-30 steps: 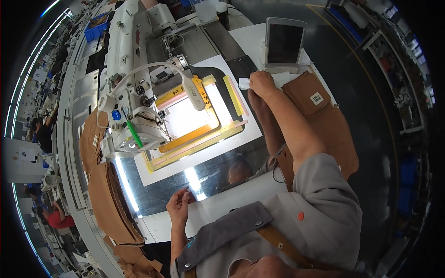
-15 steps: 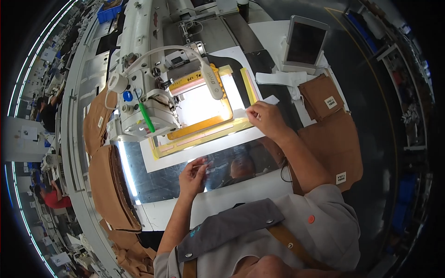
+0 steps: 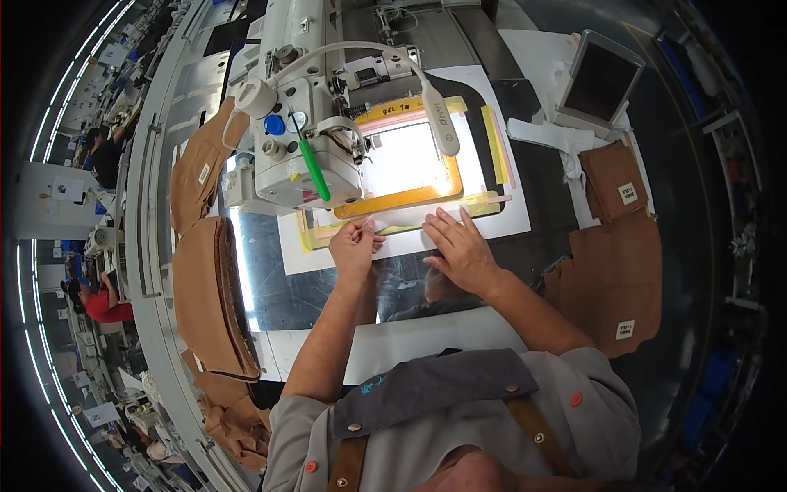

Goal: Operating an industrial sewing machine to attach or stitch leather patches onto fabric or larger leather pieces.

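Observation:
My right hand (image 3: 461,252) lies with fingers spread on the near edge of a white sheet (image 3: 515,215), just below a strip of yellow tape (image 3: 426,225). At the same edge, farther left, my left hand (image 3: 354,248) is closed in a pinch. Whatever its fingertips hold, if anything, is too small to make out. Beyond both hands, an orange-yellow frame (image 3: 402,202) rests on the sheet around a brightly lit white area. The head of a white sewing machine (image 3: 299,168) stands over the frame's left side, with a green-handled tool (image 3: 314,170) on its front.
Stacks of brown cut pieces (image 3: 205,295) lie at my left, and more brown pieces (image 3: 607,275) at my right. A tablet on a stand (image 3: 600,86) and a white cloth (image 3: 549,135) are at the far right. A lamp on a bent arm (image 3: 440,123) hangs over the frame.
My right hand has come down from the sheet's right side to its near edge and spread its fingers. The left hand has moved forward onto the sheet. The view has shifted too.

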A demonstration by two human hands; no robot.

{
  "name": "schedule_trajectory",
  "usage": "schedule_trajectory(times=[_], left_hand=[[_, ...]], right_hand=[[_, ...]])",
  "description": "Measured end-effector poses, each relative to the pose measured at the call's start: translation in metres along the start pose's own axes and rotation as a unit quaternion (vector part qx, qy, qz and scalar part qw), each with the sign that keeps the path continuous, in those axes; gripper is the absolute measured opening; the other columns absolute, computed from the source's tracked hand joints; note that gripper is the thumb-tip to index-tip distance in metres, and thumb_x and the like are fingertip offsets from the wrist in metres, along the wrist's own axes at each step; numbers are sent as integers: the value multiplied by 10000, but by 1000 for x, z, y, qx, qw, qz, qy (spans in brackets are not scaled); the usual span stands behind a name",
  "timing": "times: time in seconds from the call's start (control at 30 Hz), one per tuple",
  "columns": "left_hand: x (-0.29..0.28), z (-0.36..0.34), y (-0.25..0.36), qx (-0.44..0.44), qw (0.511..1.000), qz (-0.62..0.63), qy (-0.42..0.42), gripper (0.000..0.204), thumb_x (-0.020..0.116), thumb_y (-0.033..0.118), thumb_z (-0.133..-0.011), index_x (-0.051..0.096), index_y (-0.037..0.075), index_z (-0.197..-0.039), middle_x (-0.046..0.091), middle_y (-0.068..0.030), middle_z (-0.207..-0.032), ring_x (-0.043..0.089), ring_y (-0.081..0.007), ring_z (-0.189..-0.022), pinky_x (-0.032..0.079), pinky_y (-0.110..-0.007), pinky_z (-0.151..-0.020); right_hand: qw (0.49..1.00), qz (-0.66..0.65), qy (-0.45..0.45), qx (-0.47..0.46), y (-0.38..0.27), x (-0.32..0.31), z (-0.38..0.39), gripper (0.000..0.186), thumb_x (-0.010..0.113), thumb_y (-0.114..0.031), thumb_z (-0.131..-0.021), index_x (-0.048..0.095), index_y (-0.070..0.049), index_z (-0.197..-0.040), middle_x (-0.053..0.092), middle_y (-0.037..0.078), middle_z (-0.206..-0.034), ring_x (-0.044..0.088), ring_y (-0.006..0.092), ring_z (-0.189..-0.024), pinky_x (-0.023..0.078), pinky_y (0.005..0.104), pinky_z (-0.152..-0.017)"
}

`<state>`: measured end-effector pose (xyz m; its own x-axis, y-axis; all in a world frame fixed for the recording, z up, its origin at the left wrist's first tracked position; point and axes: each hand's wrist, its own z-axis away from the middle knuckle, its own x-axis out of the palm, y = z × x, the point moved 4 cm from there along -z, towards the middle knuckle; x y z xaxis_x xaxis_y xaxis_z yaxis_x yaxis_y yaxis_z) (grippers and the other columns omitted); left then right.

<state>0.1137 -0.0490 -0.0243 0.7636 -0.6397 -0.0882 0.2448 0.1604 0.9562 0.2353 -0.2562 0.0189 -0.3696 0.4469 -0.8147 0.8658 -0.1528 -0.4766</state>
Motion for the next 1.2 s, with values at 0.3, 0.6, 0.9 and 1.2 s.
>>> schedule_trajectory(times=[0.3,0.6,0.9,1.2], left_hand=[[-20,8,25,189,946,-249,92,249,770,58,-873,678,14,-1101,697,-72,-913,643,-148,-765,497,-285,-659],[12,43,27,381,749,-536,-83,775,599,527,-951,456,-24,-1477,484,-216,-1497,439,-370,-1406,274,-539,-1182],[16,14,29,337,743,-569,-104,922,511,669,-939,400,-41,-1518,405,-216,-1578,342,-380,-1480,150,-568,-1233],[15,10,32,330,743,-573,-102,938,464,681,-952,365,-41,-1543,350,-214,-1622,304,-364,-1513,138,-575,-1224]], right_hand=[[986,104,-113,61,8,19,-9,809,522,-580,-981,382,-19,-1546,370,140,-1627,267,279,-1548,110,563,-1268],[988,113,-93,45,15,10,-25,796,608,-529,-954,402,-1,-1513,490,176,-1479,389,323,-1456,113,612,-1250],[976,162,-131,60,26,14,-36,791,539,-573,-981,401,0,-1510,481,183,-1490,377,319,-1466,23,627,-1252],[974,167,-125,85,26,14,-39,858,505,-595,-983,310,-9,-1579,317,175,-1642,229,302,-1557,-2,607,-1254]])
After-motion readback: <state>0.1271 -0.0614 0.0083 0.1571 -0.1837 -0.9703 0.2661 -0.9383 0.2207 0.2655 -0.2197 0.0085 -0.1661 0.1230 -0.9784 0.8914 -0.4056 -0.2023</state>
